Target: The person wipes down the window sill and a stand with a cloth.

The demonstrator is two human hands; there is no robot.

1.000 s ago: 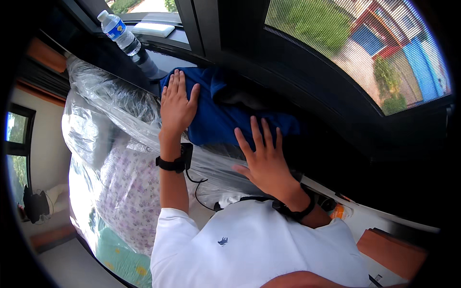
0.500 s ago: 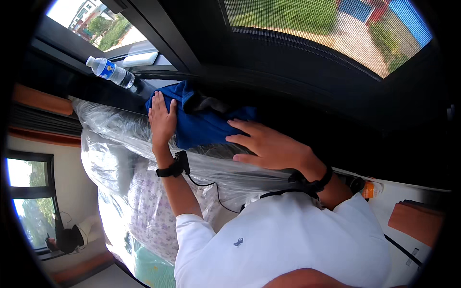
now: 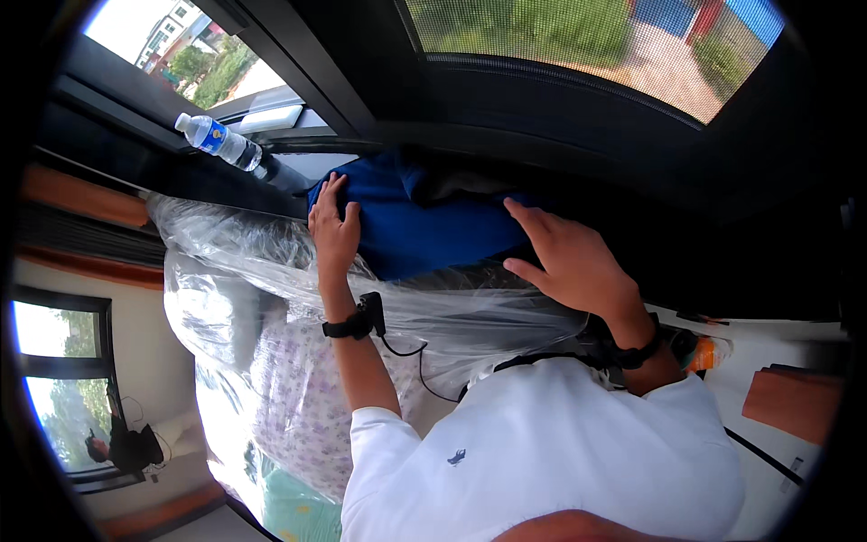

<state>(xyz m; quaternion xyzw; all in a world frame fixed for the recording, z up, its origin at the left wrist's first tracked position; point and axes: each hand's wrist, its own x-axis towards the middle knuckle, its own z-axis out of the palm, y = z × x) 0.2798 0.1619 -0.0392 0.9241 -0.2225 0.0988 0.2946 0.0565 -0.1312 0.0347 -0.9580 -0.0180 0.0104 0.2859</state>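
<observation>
A blue cloth garment with a dark grey patch lies along the dark sill below the window. My left hand rests on its left end, fingers stretched out over the fabric. At the garment's right end is my right hand, with thumb and fingers apart and the fingertips at the cloth's edge. Whether those fingertips press on the fabric, I cannot tell. Each wrist wears a black strap, and the left one carries a small black device with a cable.
Left of the garment a clear water bottle with a blue label stands on the sill. Clear plastic sheeting drapes over flowered bedding below. An orange-labelled container is at the right. A person shows at the far left.
My right hand has moved right, away from the left hand, and its thumb and fingers are further apart. The garment is now spread wider along the sill. The view has shifted slightly.
</observation>
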